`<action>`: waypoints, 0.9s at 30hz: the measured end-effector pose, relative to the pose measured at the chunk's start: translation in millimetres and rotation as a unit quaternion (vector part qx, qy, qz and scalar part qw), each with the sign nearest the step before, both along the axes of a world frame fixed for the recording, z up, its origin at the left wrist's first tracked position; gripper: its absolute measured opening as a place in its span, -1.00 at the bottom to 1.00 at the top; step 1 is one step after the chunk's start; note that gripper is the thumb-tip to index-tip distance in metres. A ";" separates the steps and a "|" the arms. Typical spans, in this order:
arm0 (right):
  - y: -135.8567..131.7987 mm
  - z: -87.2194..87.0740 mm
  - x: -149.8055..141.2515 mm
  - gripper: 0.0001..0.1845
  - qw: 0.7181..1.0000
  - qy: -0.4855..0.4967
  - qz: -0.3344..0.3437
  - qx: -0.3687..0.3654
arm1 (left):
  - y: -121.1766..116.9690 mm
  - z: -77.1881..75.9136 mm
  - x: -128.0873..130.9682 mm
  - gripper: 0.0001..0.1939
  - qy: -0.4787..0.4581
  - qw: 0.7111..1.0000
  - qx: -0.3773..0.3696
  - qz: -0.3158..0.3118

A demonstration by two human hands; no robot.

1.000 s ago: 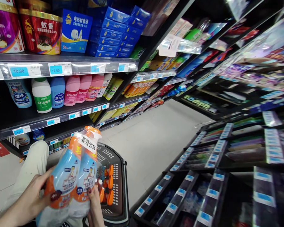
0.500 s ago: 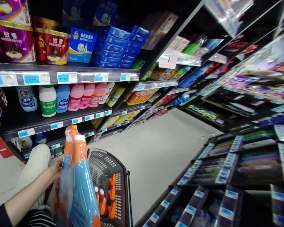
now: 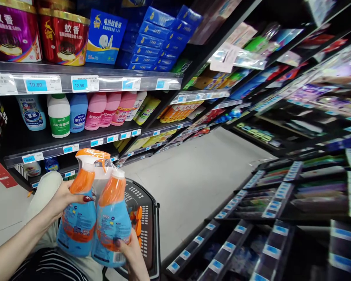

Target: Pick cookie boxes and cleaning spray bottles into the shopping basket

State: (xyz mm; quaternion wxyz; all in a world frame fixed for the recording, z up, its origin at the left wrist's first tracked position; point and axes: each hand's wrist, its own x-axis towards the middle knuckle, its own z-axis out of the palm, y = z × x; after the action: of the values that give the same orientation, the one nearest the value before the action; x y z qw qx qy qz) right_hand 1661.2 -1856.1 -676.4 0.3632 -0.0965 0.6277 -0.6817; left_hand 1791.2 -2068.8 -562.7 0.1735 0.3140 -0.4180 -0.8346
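Observation:
A shrink-wrapped twin pack of blue and orange cleaner bottles [image 3: 112,218] is held up between my two hands, its printed labels facing me. One bottle carries an orange and white spray trigger; a white cap tops the other. My left hand [image 3: 62,199] grips the spray bottle around its orange shoulder, thumb across the front. Lower down, my right hand [image 3: 131,249] clasps the capped bottle's side near the base, thumb on the label. Beneath the pack is a dark shopping basket [image 3: 155,234], partly covered by it, with orange-topped bottles [image 3: 138,220] inside.
On the left, a shelf [image 3: 105,136] bears bleach and disinfectant bottles [image 3: 59,117], with mosquito-coil tubs [image 3: 64,37] and blue boxes [image 3: 105,37] above. Grey floor [image 3: 190,175] runs down the aisle. Divided black bins [image 3: 234,249] line the right side. My bent knee [image 3: 48,185] is beside the basket.
The twin pack has turned from edge-on to show both bottles' labels. My right hand has come into view on the capped bottle, and my left hand is now higher on the pack.

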 end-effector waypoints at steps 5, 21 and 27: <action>-10.6 7.3 21.1 -0.28 0.994 -0.086 -0.058 0.018 | 2.5 -6.1 -4.2 -0.57 -0.035 0.998 -0.042 -0.009; 11.5 11.5 1.9 -0.35 0.995 0.070 0.063 -0.033 | 15.5 -48.5 18.7 -0.66 -0.123 0.944 -0.288 -0.107; 58.8 59.7 -8.1 -0.30 0.930 0.333 0.120 0.096 | 49.7 -88.4 32.7 -0.57 -0.066 0.849 -0.449 -0.271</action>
State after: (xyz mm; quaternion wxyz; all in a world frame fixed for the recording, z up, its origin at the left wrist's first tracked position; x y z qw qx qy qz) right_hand 1653.1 -1797.3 -616.7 0.2193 -0.3571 0.7592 -0.4980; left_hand 1823.9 -2019.1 -651.0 0.0347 0.1309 -0.8258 -0.5475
